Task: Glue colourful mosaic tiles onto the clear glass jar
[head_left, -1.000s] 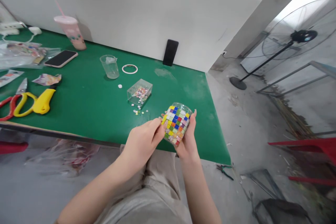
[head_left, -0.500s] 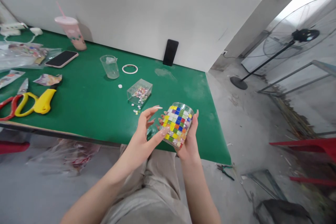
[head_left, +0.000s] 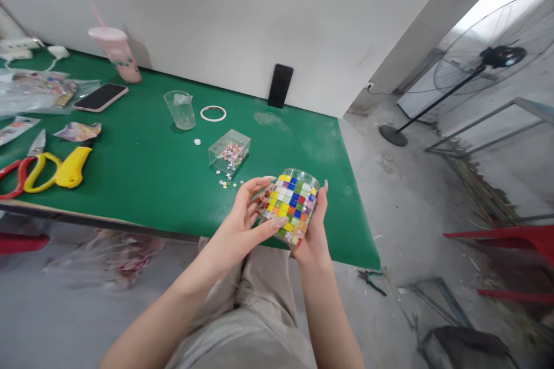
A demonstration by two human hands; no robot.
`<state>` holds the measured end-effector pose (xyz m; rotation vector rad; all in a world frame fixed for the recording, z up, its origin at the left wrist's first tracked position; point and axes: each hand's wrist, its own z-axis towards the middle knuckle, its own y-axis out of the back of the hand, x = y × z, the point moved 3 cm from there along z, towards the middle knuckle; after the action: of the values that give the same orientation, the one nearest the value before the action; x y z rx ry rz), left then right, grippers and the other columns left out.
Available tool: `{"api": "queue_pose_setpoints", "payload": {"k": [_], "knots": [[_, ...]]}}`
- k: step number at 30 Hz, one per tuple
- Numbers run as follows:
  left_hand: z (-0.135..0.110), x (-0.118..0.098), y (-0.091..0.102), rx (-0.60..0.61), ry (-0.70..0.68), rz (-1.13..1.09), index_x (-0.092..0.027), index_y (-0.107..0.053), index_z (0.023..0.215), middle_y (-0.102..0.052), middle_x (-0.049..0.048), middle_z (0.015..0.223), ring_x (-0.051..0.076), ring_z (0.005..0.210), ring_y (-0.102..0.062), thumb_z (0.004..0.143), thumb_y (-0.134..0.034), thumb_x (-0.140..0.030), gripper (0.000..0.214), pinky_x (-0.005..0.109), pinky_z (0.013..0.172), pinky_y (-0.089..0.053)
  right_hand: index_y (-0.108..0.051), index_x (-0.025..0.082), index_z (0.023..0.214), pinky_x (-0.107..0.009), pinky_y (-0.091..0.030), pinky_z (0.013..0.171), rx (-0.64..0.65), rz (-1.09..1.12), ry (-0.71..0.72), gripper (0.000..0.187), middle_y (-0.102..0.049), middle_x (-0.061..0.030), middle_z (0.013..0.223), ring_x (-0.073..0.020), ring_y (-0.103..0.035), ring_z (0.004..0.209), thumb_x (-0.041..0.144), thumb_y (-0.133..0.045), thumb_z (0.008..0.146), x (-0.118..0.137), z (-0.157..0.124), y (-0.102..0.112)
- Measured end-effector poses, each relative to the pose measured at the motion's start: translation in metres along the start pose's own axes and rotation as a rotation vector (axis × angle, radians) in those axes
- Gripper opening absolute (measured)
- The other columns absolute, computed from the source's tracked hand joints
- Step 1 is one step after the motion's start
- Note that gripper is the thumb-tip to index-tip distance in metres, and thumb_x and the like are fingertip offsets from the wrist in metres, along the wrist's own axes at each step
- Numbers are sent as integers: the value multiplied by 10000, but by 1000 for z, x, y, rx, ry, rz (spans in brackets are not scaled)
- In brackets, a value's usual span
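Note:
A clear cup (head_left: 291, 202) covered with rows of coloured mosaic tiles is tilted between my hands over the table's front edge. Its upper rim is bare and transparent. My right hand (head_left: 315, 228) grips it from the right and below, with most of the fingers hidden behind the cup. On the left side, my left hand (head_left: 244, 222) is curled against it, thumb pressed on the lower front tiles. Left of the cup sits a clear plastic box (head_left: 229, 153) with small pale pieces inside, and several star-shaped bits (head_left: 225, 184) lie beside it.
On the green table (head_left: 142, 184) are a clear plastic cup (head_left: 180, 110), a white ring (head_left: 213, 113), scissors (head_left: 28, 164), a yellow-handled tool (head_left: 74, 167), a phone (head_left: 101, 97) and a pink tumbler (head_left: 116, 52). A black phone (head_left: 280, 85) leans against the white panel.
My left hand has moved right and closed in on the tiled cup, its fingers now against the left side and its thumb further across the front. My right hand keeps its grip.

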<state>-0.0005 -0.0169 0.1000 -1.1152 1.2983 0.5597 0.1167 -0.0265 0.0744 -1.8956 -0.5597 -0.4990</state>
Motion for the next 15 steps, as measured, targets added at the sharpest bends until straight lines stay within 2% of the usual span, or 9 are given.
{"api": "queue_pose_setpoints", "payload": {"k": [15], "knots": [[-3,0,3,35,6,21,-306,-432,1179,-412,31,1387,234,1284,-402,750,-694,-254,505,377,1044,-377,-684,246,981,-464,-542,831,55,-28,-27,623,-744,-74,860,-276,-673,962,763,-433,738,-1,0,2]]}}
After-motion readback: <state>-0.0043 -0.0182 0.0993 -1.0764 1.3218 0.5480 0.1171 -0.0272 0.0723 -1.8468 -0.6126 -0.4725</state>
